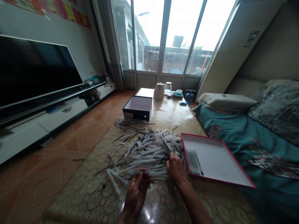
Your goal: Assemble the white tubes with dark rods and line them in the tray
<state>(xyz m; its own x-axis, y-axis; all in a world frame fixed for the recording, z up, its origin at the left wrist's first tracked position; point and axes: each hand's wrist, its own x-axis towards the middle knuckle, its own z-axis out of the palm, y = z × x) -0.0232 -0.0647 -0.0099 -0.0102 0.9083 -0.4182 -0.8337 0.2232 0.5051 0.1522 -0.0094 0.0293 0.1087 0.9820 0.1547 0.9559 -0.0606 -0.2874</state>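
A heap of whitish see-through pen barrels (149, 152) covers the middle of the table, mixed with thin dark refills and small black pieces. My left hand (137, 186) is at the heap's near edge, closed on a pen barrel (134, 172) that lies level across the fingers. My right hand (175, 166) reaches to the right side of the heap, fingers bent down and pinched together; what they hold is hidden. Just right of it lies a shallow red-rimmed box lid (217, 155), with a row of pens (194, 161) along its left side.
An open dark box (137, 107) stands behind the heap, with thin dark sticks (130, 123) before it. A kettle (159, 91), a glass jar (168, 88) and a tissue pack (177, 94) stand at the far end. A teal-covered sofa (224, 127) borders the table's right.
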